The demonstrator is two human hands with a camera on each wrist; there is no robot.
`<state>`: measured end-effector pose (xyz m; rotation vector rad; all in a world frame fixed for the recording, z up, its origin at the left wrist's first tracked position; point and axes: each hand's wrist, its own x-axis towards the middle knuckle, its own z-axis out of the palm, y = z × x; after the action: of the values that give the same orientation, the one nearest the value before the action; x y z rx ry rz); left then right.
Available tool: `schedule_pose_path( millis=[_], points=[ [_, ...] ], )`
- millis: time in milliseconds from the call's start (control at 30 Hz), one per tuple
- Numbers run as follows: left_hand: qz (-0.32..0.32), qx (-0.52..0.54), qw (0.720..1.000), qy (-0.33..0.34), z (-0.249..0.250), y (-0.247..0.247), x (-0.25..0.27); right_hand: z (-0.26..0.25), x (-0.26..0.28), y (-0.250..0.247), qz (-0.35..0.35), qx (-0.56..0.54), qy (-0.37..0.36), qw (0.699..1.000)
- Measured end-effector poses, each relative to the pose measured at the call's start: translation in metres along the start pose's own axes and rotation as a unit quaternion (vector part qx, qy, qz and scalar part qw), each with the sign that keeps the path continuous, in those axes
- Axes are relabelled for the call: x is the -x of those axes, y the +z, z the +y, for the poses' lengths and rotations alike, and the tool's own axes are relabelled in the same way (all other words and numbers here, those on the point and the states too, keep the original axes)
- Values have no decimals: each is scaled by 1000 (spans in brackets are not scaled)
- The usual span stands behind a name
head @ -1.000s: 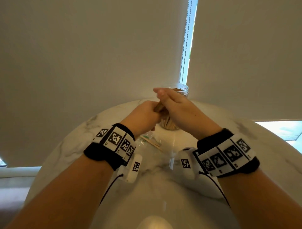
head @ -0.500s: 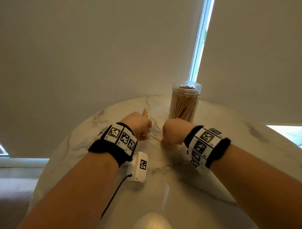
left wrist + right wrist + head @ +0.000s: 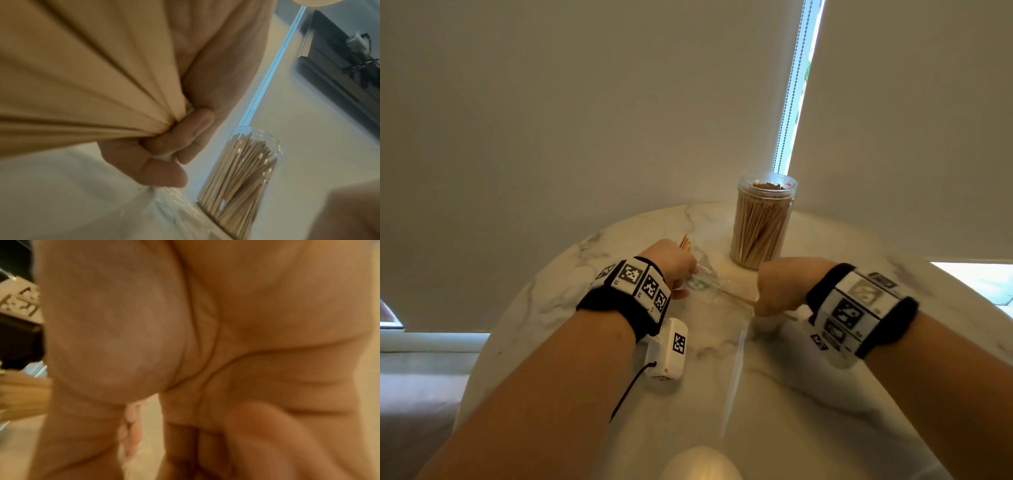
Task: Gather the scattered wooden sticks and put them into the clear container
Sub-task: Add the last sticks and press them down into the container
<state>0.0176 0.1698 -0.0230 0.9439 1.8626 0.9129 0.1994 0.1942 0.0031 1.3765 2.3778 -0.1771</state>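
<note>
The clear container (image 3: 765, 219) stands upright at the table's far side, packed with wooden sticks; the left wrist view shows it too (image 3: 240, 170). My left hand (image 3: 688, 274) grips a bundle of sticks (image 3: 685, 241) in its fist, and they fan out toward the camera (image 3: 82, 81) in the left wrist view. My right hand (image 3: 767, 301) is curled down on the table just in front of the container, pinching a thin wooden stick (image 3: 739, 297) that lies between the two hands. The right wrist view shows only a blurred palm and curled fingers (image 3: 257, 426).
A crumpled clear plastic wrapper (image 3: 705, 279) lies on the round marble table (image 3: 756, 394) between the hands. A white sensor box (image 3: 669, 349) hangs under the left wrist. Blinds and a bead chain (image 3: 789, 102) stand behind the container.
A second ago both hands were raised at the container's mouth. They have come down to the table. The right hand has since slid right, along the stick.
</note>
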Motion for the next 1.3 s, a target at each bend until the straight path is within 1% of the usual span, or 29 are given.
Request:
schedule_pose_path(
  millis=[67,133,200,233,267,300,367,400,433,467,533,567,633,667,700,733,800,833,867,900,967,1033,1100,1167,1233,1300],
  points=[
    [-5,12,1000,-4,1,-1,0,18,19,-4,-1,-27,37,999],
    [-5,50,999,10,4,-6,0,39,40,-6,18,-92,62,994],
    [-7,127,991,45,13,-14,-1,58,57,-7,51,-160,61,984],
    [-21,178,982,67,19,-18,2,64,64,-7,74,-202,48,975],
    [-43,237,967,86,26,-19,6,66,67,-6,101,-255,26,961],
    [-70,297,947,104,33,-19,13,65,68,-7,131,-317,-4,940],
    [-112,377,909,139,46,-11,27,52,65,-9,180,-421,-68,886],
    [-123,398,896,155,51,-4,32,43,62,-11,195,-450,-95,866],
    [-130,405,889,170,55,2,38,33,59,-13,206,-464,-117,853],
    [-136,397,889,185,57,9,41,24,55,-14,215,-466,-134,848],
    [-140,347,904,208,58,20,47,10,46,-15,243,-453,-149,845],
    [-131,322,913,215,57,26,47,7,42,-13,264,-437,-147,847],
    [-85,310,924,209,54,33,41,4,33,-9,311,-393,-129,855],
    [-55,312,928,197,52,34,35,4,30,-7,328,-374,-117,860],
    [-34,320,929,186,51,34,30,6,28,-5,329,-357,-105,868],
    [-26,334,926,175,50,35,26,7,27,-3,313,-341,-95,881],
    [-49,377,911,160,50,35,23,8,25,-1,240,-307,-88,917],
    [-67,404,898,159,51,37,26,6,25,1,205,-294,-96,929],
    [-82,428,884,168,52,40,29,4,24,2,187,-291,-109,932],
    [-94,445,872,182,53,43,31,3,20,4,187,-299,-119,928],
    [-100,468,853,209,56,50,34,4,11,7,210,-327,-118,914],
    [-100,476,845,223,56,55,37,6,3,11,228,-352,-107,901],
    [-95,445,858,239,54,59,41,5,-1,14,255,-367,-110,888],
    [-92,398,875,260,50,63,40,4,-1,15,277,-363,-116,882],
    [-95,379,881,265,49,63,40,4,2,13,305,-356,-111,876],
    [-103,376,883,261,50,61,41,9,4,10,338,-335,-84,876]
  ],
)
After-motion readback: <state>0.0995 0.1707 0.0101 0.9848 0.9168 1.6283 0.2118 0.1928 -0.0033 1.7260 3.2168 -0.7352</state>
